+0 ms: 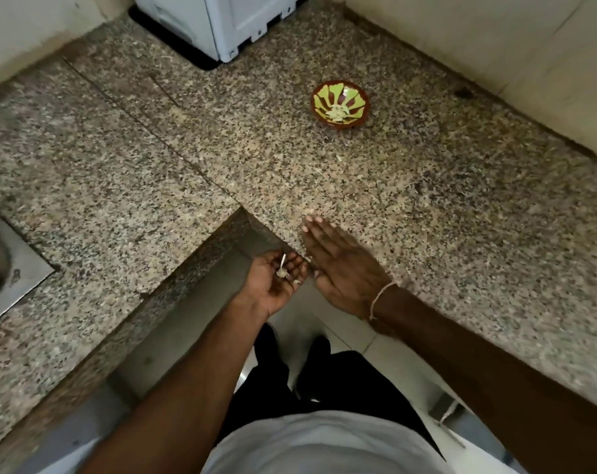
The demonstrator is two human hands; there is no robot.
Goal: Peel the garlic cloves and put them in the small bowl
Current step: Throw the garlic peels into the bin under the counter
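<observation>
Head view, steeply down, close.

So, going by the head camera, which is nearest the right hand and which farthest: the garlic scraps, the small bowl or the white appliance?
1. Garlic scraps, cupped in the left hand just beside the right hand.
2. Small bowl, farther back on the counter.
3. White appliance, at the back corner.

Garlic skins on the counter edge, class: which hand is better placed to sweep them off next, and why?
The right hand. It lies flat with straight fingers on the granite counter at its edge. The left hand is cupped below the edge, palm up, already holding garlic scraps, so it is probably placed to catch.
</observation>
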